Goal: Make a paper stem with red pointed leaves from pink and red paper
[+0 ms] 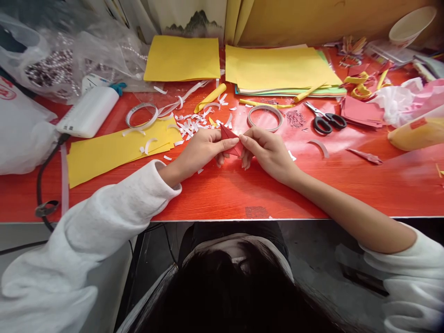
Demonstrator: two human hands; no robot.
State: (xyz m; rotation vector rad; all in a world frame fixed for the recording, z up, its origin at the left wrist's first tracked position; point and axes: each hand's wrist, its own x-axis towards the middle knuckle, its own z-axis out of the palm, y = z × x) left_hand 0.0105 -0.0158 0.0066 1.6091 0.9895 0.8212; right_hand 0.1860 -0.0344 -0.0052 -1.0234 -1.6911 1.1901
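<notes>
A small piece of folded red paper (229,138) with pointed corners is held just above the red table (208,199). My left hand (208,145) pinches it from the left, thumb on top. On its right edge, the fingertips of my right hand (265,150) are closed, thumb against forefinger. The fingers partly cover the paper's sides. Right behind my hands lie white paper scraps (190,126) and a roll of white tape (265,118). To the right of my right hand rest black-handled scissors (328,121), their blades pointing up and left.
Yellow sheets (277,67) are stacked at the back, beside another yellow sheet (183,58). Yellow strips (104,157) and a second tape roll (141,115) lie left. A white power strip (88,111) and plastic bags (24,129) stand far left. Red paper squares (361,112) lie right.
</notes>
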